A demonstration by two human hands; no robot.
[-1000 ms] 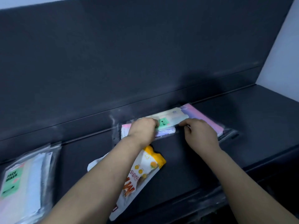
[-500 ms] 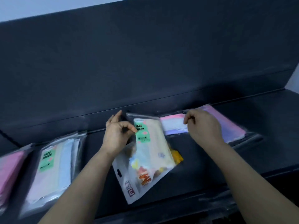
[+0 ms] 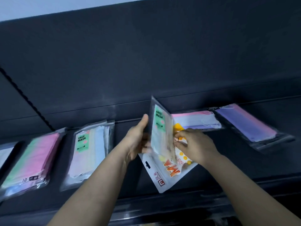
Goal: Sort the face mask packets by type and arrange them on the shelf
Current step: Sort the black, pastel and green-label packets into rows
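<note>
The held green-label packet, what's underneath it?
A white packet with orange lettering lies on the shelf beneath it. Its upper part is covered by the green-label packet and the right hand.

Held FACE MASK packet (image 3: 160, 131) is motion-blurred and covers the left hand (image 3: 138, 139) fingers; can't tell what the right hand (image 3: 197, 144) pinches; leftmost packet (image 3: 4, 154) cropped.

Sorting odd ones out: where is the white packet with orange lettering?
Head view, centre: the white packet lies on the dark shelf, partly behind the upright green-label packet the left hand holds, the right hand over it.
</note>
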